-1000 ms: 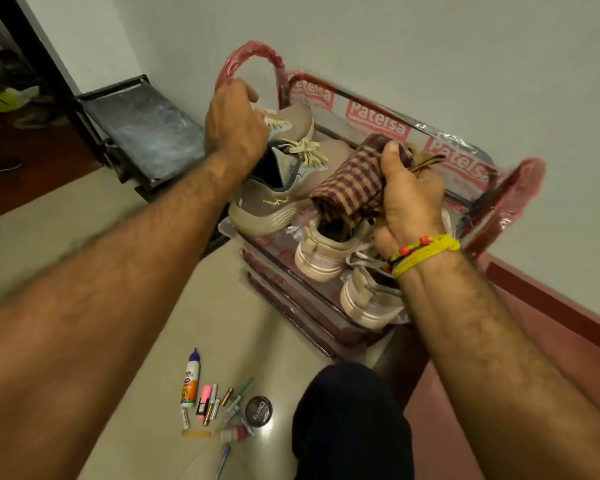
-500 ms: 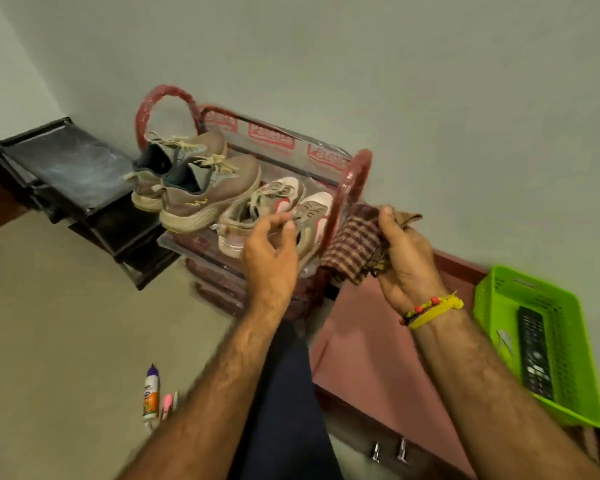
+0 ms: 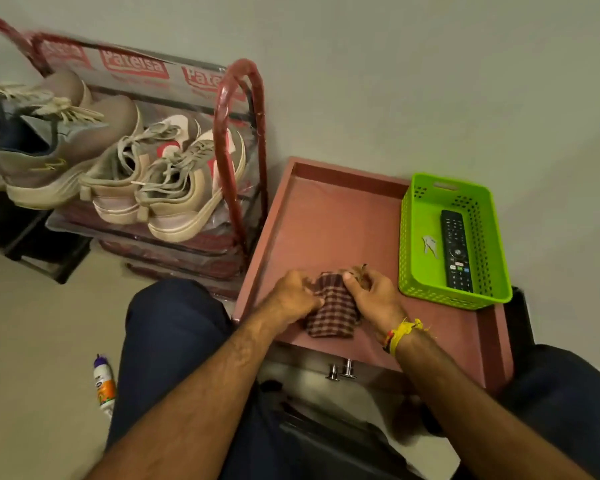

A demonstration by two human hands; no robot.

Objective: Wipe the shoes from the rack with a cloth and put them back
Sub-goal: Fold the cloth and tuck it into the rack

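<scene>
A maroon checked cloth (image 3: pixel 331 313) lies on the pinkish-red table top (image 3: pixel 326 220), held from both sides. My left hand (image 3: pixel 293 294) grips its left edge and my right hand (image 3: pixel 371 294) pinches its upper right corner. The red-framed shoe rack (image 3: pixel 238 140), still in plastic wrap, stands to the left against the wall. On its top shelf sit a grey-brown sneaker pair (image 3: pixel 52 147) at the left and a beige pair with red patches (image 3: pixel 174 181) at the right. Both hands are well away from the shoes.
A green plastic basket (image 3: pixel 413 268) with a black remote (image 3: pixel 456 251) and keys sits on the table's right side. A dark low stand (image 3: pixel 32 244) lies beyond the rack at left. A glue bottle (image 3: pixel 104 384) lies on the floor by my left knee.
My left hand let go of the brown sneaker on the rack and moved right to the cloth. My right hand brought the cloth down onto the table. The view swung to the right.
</scene>
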